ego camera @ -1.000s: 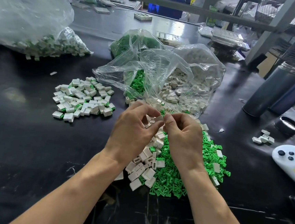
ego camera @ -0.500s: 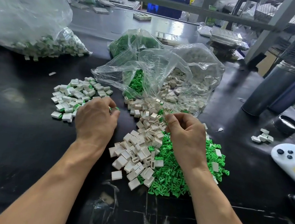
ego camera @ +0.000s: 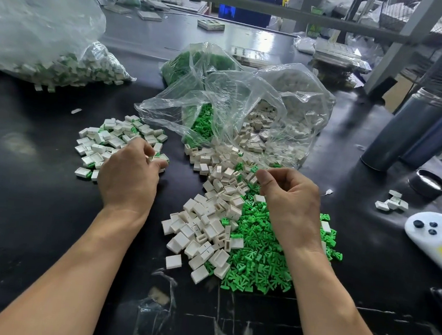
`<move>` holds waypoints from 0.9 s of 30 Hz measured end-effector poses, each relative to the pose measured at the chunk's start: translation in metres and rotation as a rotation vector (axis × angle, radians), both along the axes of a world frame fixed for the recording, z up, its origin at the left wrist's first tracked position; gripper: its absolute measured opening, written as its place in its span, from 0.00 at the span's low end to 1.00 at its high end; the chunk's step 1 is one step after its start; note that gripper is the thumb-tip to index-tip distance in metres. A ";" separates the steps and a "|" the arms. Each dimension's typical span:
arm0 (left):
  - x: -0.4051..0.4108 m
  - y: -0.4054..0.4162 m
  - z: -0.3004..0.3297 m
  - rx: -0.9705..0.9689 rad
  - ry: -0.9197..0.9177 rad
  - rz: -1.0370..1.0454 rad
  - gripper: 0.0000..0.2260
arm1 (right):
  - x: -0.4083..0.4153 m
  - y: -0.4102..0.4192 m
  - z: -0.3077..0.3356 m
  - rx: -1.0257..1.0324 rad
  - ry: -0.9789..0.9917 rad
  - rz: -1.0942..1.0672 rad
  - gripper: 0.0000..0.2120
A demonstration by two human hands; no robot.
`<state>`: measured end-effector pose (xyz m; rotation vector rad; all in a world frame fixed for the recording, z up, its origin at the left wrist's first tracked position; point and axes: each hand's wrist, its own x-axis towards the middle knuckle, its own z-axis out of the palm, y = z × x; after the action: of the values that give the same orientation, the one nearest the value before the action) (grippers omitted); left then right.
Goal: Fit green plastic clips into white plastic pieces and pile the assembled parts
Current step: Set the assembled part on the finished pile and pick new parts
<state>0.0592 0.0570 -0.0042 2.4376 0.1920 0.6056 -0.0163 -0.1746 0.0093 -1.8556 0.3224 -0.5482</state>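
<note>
Reaching left, your left hand (ego camera: 129, 178) sits over the near-right edge of the pile of assembled parts (ego camera: 115, 142) on the black desk (ego camera: 23, 217); fingers curled, thumb (ego camera: 160, 164) and forefinger tips close together at an assembled part, though you can't tell if they actually pinch it. Your right hand (ego camera: 292, 200) hovers above the loose green clips (ego camera: 255, 250), fingers curled, thumb and forefinger pressed together (anything between them is too small to see). White pieces (ego camera: 203, 230) lie heaped just left of the green clips, touching them, spilling from the clear bag (ego camera: 246, 108). Another bag of finished parts (ego camera: 51, 45) sits far left. Two grey cylinders (ego camera: 405, 130) stand at right, near a white controller (ego camera: 433, 234).
</note>
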 end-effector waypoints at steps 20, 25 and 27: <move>-0.026 -0.027 0.011 -0.068 0.366 -0.479 0.03 | -0.008 -0.015 0.011 -0.419 0.425 0.161 0.02; -0.028 -0.025 0.013 -0.022 0.458 -0.447 0.06 | -0.009 -0.010 0.014 -0.479 0.512 0.208 0.06; -0.028 -0.024 0.014 -0.012 0.489 -0.433 0.08 | -0.009 -0.008 0.015 -0.509 0.509 0.196 0.07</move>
<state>0.0316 0.0328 0.0093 2.4653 -0.1372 -0.1837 -0.0251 -0.1823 0.0239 -2.4849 0.3492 -0.0039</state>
